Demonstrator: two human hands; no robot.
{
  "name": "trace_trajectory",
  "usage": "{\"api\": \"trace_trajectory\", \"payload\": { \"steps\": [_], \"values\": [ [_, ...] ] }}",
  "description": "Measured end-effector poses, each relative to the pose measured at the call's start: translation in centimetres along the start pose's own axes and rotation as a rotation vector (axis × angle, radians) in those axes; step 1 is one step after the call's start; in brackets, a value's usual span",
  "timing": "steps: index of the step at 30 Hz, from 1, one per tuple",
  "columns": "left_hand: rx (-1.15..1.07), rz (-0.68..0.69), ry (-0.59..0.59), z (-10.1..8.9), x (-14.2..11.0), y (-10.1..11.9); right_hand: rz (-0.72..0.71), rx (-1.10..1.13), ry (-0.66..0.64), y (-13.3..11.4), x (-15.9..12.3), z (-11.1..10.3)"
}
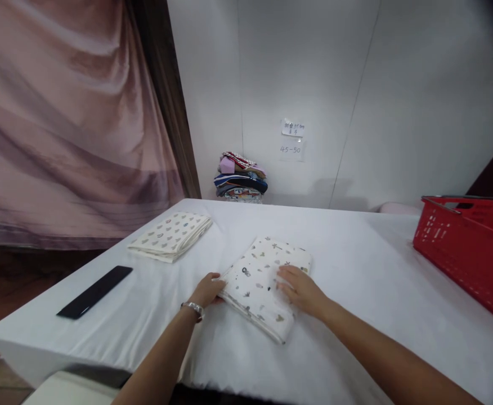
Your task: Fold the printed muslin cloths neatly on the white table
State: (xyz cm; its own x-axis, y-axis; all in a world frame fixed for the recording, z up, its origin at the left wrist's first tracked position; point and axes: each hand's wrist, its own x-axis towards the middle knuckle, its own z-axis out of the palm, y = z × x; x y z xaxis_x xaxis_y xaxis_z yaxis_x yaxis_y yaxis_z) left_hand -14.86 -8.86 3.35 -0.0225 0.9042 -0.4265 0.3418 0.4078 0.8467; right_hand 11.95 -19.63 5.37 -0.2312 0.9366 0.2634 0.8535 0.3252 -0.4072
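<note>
A folded white cloth (257,275) with small printed motifs lies at a slant on the table in front of me. My left hand (210,288) grips its left corner, thumb on top and the other fingers partly hidden beneath the edge. On the cloth's right side is my right hand (300,289), slightly blurred, its fingers stretched out over the fabric and holding nothing. Farther to the left rests a second folded cloth (171,233), cream-coloured with small grey motifs, apart from both hands.
A white-covered table (348,264) spreads before me. A black flat strip (95,291) lies at its left, and a red plastic basket (466,242) stands at the right. Beyond the far edge is a stack of folded fabrics (241,179) by the wall. A pink curtain (69,112) hangs left.
</note>
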Motion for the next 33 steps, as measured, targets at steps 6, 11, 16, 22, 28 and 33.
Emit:
{"api": "trace_trajectory", "payload": {
  "steps": [6, 11, 16, 22, 28, 33],
  "values": [
    [0.057, 0.059, -0.044, -0.8, 0.0, -0.4, 0.219, -0.129, -0.222, 6.0, 1.5, 2.0],
    [0.026, 0.042, -0.057, -1.1, 0.1, -0.8, 0.165, -0.077, -0.155, 7.6, 4.9, 0.8],
    [-0.062, -0.005, -0.070, -1.1, -0.2, -0.7, 0.468, 0.089, -0.283, 9.6, 13.5, 0.3],
    [-0.167, -0.019, -0.142, -1.5, -0.2, -0.7, 0.516, 0.238, -0.533, 12.0, 20.1, 1.0],
    [-0.176, -0.030, -0.198, -1.8, 0.1, -0.4, 0.640, 0.595, -0.808, 12.6, 21.4, 0.9],
    [-0.094, -0.013, -0.220, -2.1, -0.8, 0.8, 0.657, 0.870, -0.649, 11.6, 20.9, -0.7]
  ]
}}
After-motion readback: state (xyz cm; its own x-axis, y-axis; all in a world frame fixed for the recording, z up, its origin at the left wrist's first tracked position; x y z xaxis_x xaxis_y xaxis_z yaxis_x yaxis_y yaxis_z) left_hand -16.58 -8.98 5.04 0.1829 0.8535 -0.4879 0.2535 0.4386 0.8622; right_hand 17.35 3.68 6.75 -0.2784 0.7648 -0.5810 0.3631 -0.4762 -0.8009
